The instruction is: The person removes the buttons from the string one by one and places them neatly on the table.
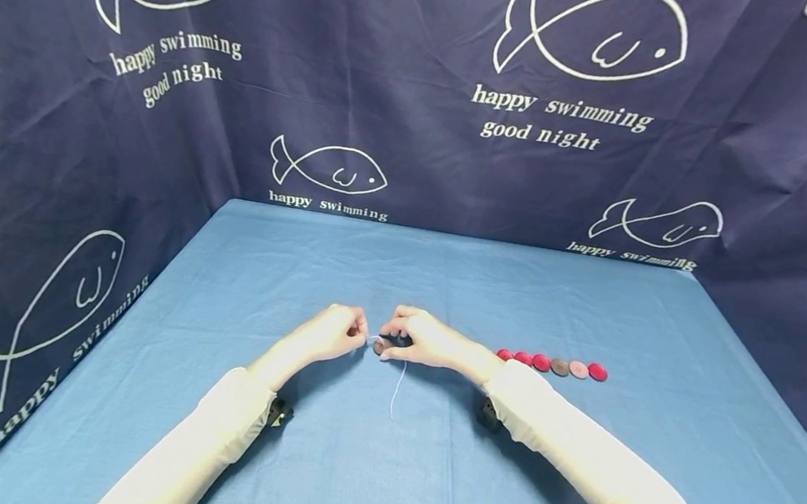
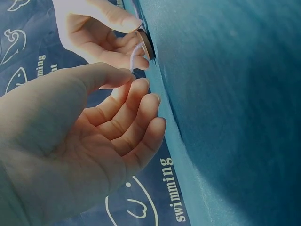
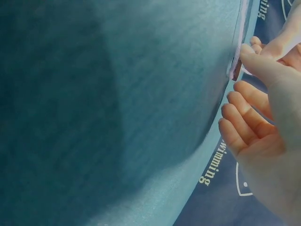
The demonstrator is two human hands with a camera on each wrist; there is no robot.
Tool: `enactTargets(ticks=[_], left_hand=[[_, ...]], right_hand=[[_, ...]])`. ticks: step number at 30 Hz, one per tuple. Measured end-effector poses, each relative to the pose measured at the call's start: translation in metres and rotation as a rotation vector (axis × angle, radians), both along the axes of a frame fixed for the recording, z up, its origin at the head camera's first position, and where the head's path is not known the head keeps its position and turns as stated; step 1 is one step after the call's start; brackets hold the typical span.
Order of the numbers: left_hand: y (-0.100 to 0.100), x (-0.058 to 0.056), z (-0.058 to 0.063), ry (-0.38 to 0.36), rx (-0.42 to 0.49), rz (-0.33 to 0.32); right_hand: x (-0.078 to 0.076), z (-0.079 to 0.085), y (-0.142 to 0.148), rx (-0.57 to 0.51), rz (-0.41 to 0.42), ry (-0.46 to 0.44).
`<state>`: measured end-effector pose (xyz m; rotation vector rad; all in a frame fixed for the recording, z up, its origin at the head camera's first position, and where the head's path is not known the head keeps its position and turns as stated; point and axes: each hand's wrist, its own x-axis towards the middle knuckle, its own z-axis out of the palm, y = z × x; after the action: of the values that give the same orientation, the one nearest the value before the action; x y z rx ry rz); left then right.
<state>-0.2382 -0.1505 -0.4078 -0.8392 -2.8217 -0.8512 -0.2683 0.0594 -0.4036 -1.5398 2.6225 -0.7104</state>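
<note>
Near the middle of the table, my right hand pinches a brown button at its edge between thumb and finger. A thin white string passes through the button, and its tail trails toward the front of the table. Just left of the button, my left hand pinches the string's short end between thumb and forefinger. The left wrist view shows the button tilted on edge, with the string running from its face to the left fingertips. The other left fingers are loosely bent.
Right of the right wrist lies a row of several buttons: red ones, a brown one and a pink one. A blue cloth covers the table. Dark curtains with fish prints stand behind and at the sides.
</note>
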Motion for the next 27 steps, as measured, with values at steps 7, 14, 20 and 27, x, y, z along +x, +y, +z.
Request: enactTargets(ticks=[7,14,20,27], left_hand=[[0.0021,0.0022,0.0034,-0.02,-0.03,0.022],[0.0019,0.0033,0.004,-0.028,-0.021,0.019],[0.0025,0.0034,0.0032,-0.022,-0.03,0.02],[0.0035,0.0031,0.0036,-0.017,-0.023,0.01]], right_hand=[[0.0007,-0.0013,-0.0018,0.02,0.008,0.011],[0.001,-0.0027,-0.0028,0.009,0.022,0.037],[0.0026,-0.0027,-0.0035,0.006,0.029,0.042],[0.0041,-0.0012,-0.0035,0.002,0.022,0.044]])
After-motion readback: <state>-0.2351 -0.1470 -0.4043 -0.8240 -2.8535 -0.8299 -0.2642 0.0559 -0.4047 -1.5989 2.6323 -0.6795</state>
